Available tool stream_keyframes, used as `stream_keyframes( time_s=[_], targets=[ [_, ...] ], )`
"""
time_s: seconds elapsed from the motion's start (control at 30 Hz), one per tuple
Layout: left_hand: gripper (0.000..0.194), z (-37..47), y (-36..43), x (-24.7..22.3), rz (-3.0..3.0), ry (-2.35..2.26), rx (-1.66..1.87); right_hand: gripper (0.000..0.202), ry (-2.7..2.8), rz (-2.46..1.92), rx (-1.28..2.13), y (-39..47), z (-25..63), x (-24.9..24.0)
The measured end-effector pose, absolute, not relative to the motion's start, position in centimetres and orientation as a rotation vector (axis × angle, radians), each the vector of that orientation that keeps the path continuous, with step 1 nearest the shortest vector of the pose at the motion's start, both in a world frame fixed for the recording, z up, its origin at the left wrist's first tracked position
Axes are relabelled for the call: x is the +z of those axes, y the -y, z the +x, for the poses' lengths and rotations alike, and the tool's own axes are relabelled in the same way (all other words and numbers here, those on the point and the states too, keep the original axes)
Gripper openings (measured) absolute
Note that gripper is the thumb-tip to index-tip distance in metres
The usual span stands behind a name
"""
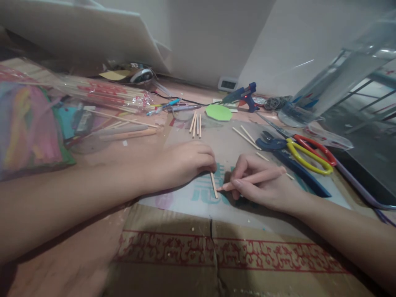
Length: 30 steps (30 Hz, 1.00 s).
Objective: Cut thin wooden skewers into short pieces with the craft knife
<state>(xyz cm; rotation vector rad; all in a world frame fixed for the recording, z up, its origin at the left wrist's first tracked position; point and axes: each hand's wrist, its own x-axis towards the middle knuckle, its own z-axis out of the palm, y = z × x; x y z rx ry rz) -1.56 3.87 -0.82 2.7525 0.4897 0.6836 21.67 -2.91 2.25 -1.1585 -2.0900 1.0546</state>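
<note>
My left hand (pixel 198 161) is closed, fingertips pinching the far end of a short wooden stick (pixel 214 185). The stick lies on a whitish sheet (pixel 176 198) with faded teal lettering. In my right hand (pixel 256 181) a peach-coloured pen (pixel 262 176) is gripped like a writing tool, its tip touching or very near the stick's lower part. Beyond my hands, several short wooden sticks (pixel 197 126) lie side by side near a green paper octagon (pixel 218 112). Two more sticks (pixel 246 137) rest beside blue-handled cutters (pixel 297 173).
Scissors (pixel 309 152) with red and yellow handles lie at right, near a phone (pixel 365 177) and a clear plastic container (pixel 315 95). A blue glue gun (pixel 244 97) stands at the back. Bagged sticks (pixel 105 93) and colourful bagged strips (pixel 31 123) occupy the left. Cardboard (pixel 167 272) lies under the sheet.
</note>
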Motion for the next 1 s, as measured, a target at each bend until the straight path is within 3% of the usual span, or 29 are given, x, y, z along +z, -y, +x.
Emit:
stream_keyframes(
  time_s=[1.0],
  targets=[
    [0.021,-1.62,-3.39,-0.97,2.869,-0.53,0.759,0.025,2.001,-1.25,1.037,2.77,21.39,2.61]
  ],
)
